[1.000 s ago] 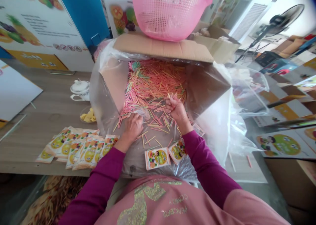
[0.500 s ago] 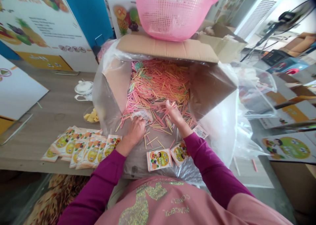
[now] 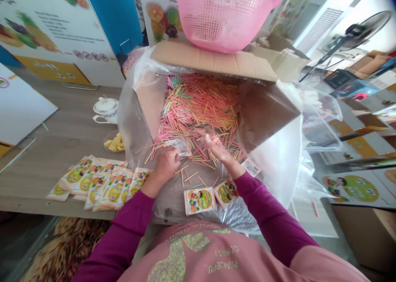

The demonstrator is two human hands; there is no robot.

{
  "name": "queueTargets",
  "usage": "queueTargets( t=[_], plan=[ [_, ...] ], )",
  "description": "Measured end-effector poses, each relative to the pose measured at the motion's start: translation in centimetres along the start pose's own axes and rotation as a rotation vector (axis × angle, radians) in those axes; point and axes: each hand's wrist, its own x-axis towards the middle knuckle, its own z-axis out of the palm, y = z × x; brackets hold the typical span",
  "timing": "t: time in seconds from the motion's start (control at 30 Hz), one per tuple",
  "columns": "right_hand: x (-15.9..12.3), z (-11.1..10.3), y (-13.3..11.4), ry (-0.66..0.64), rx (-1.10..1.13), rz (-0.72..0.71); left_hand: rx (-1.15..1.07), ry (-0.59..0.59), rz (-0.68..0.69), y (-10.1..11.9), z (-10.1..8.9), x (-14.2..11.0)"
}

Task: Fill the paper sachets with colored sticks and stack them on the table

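A cardboard box lined with clear plastic lies open toward me, full of thin pink, yellow and green sticks. My left hand is closed on a small clear packet at the near edge of the stick pile. My right hand hovers just right of it, palm turned up, fingers curled around a few sticks. Loose sticks lie on the plastic between my wrists. Two printed packets rest on the plastic close to my body.
A row of filled printed packets lies on the wooden table at left, near a white teapot and a small dish of yellow pieces. A pink basket sits on the box's top flap. Cartons and a fan stand at right.
My right hand has lifted off the stick pile and turned palm up with a few sticks. My left hand has raised the clear packet slightly toward it.
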Motion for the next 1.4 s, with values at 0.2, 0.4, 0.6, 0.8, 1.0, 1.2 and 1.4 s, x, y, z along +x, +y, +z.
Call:
queueTargets(
  t=[0.2,0.4,0.6,0.8,1.0,1.2,1.4],
  plan=[
    [0.3,0.2,-4.2,-0.015,0.331,-0.039,-0.713,0.129,-0.116,-0.6,-0.4,-0.1],
    [1.1,1.8,-6.6,-0.148,0.496,-0.142,-1.09,0.011,-0.283,1.2,-0.2,-1.5],
    [1.0,2.3,-6.1,-0.224,0.574,-0.228,-1.373,-0.024,-0.361,2.3,-0.5,-2.3],
    [0.3,1.8,-5.7,-0.238,0.603,-0.241,-1.489,-0.035,-0.439,2.5,-0.8,-2.8],
    [-0.2,1.5,-7.0,-0.315,0.482,-0.182,-1.45,-0.002,-0.399,2.2,-0.4,-3.0],
    [0.4,2.2,-7.9,-0.283,0.611,-0.201,-1.644,-0.058,-0.381,2.5,-0.1,-3.0],
    [-0.6,2.1,-7.6,-0.077,0.656,-0.187,-1.741,-0.092,-0.353,3.1,0.2,-3.0]
  ],
)
